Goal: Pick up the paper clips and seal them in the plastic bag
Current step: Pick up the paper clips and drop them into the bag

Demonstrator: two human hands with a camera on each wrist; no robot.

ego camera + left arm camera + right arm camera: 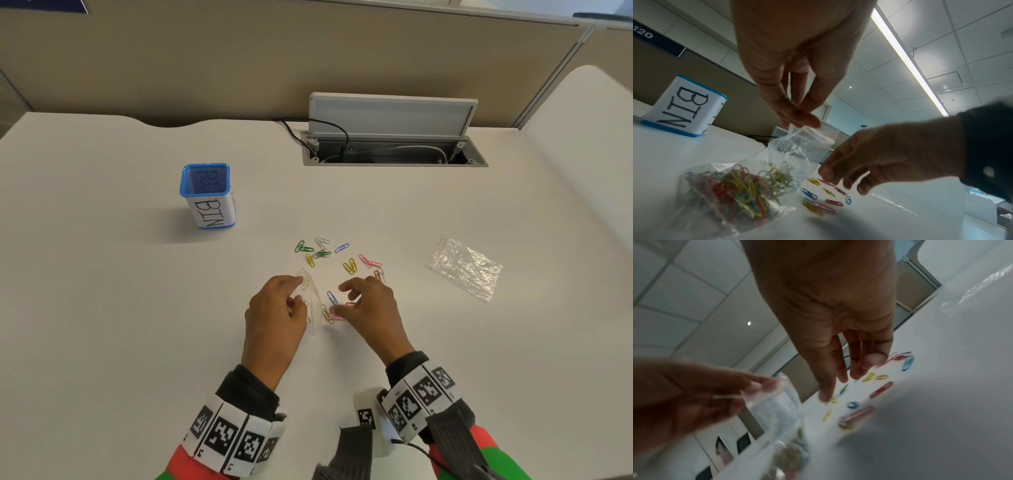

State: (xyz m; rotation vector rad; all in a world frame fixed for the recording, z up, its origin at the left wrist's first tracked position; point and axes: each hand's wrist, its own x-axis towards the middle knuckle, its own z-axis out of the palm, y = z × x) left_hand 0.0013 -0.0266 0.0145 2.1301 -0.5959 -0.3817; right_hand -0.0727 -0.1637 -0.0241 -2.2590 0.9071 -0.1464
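Observation:
My left hand pinches the mouth of a small clear plastic bag and holds it up and open, while the bag's bottom rests on the white table. In the left wrist view the pinch is at the bag's top edge, and several coloured paper clips lie inside. More loose clips are scattered on the table beyond and between my hands. My right hand hovers over the near clips, right of the bag, fingers spread and loosely bent, holding nothing.
A second, crumpled clear bag lies to the right. A blue mesh cup labelled BIN stands at the left rear. An open cable hatch with cords sits at the back of the table.

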